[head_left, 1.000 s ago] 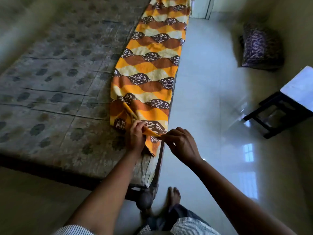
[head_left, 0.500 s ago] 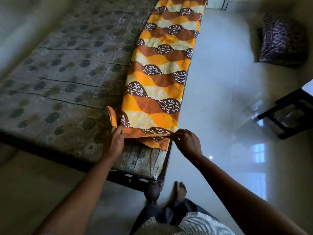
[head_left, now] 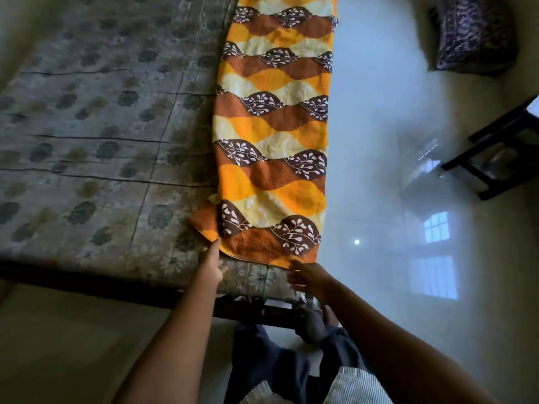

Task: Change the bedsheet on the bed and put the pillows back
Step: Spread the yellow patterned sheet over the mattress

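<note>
Both hands, left (head_left: 210, 265) and right (head_left: 309, 277), at bedsheet (head_left: 271, 141) edge.

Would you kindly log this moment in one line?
sheet: folded along mattress edge | left hand: open, touching sheet corner | right hand: open, near sheet

Folded orange-brown patterned bedsheet (head_left: 272, 135) lengthwise along bare mattress's (head_left: 96, 121) right edge

Orange, brown and cream wave-patterned folded bedsheet (head_left: 274, 126): we lose its far end past the top edge.
Right hand (head_left: 309, 277): blurred; we cannot tell whether its fingertips touch the bedsheet's hem.
Purple patterned pillow (head_left: 472, 33): blurred, clipped by the top edge.
Dark wooden stool (head_left: 501, 158): cut off at the right edge.
</note>
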{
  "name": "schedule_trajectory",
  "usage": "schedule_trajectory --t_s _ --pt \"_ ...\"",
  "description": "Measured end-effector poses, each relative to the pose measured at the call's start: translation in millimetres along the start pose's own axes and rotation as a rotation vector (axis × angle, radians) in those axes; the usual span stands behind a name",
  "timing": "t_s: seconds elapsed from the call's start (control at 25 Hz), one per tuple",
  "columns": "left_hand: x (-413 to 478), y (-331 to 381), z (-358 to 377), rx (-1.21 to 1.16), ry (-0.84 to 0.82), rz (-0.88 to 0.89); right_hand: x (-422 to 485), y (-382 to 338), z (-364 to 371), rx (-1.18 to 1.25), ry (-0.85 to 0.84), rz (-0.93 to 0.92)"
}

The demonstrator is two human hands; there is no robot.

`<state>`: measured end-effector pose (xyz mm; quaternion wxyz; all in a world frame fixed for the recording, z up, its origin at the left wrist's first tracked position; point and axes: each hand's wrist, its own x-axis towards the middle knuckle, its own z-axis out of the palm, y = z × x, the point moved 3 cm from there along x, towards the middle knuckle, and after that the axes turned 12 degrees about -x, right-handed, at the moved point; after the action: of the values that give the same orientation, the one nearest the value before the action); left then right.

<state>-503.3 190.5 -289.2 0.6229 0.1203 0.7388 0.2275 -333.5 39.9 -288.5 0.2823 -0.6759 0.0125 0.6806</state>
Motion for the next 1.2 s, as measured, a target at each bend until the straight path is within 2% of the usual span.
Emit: schedule_trajectory --t_s 0.08,0.12,0.24,0.36,0.48,0.64,0.76,0.84,1.0,1.2 --pt "22 14 -6 -0.145 -0.023 -0.095 16 7 37 0.18 -0.071 0.08" --pt "33 23 -6 -0.185 -0.054 -0.104 25 7 51 0.328 -0.042 0.065" --pt "58 52 5 -0.249 -0.154 -0.139 43 -9 65 0.809 0.227 -0.048" --pt "77 80 23 -0.213 -0.228 -0.239 57 -44 59 0.983 0.407 -0.104" --pt "82 96 27 -0.071 -0.255 -0.189 60 -74 31 0.873 0.531 -0.093" --pt "77 99 -17 0.003 -0.262 0.048 38 -72 21 0.707 0.456 -0.049" --pt "66 95 -66 0.009 -0.203 0.272 13 -42 34 0.68 0.509 -0.145" --pt "51 93 -88 -0.001 -0.189 0.358 -7 -28 44 0.669 0.58 -0.246" --pt "18 88 -123 -0.03 -0.216 0.445 -50 -6 58 0.584 0.642 -0.382" --pt "-10 56 -189 -0.063 -0.204 0.476 -82 68 85 0.463 0.696 -0.348"
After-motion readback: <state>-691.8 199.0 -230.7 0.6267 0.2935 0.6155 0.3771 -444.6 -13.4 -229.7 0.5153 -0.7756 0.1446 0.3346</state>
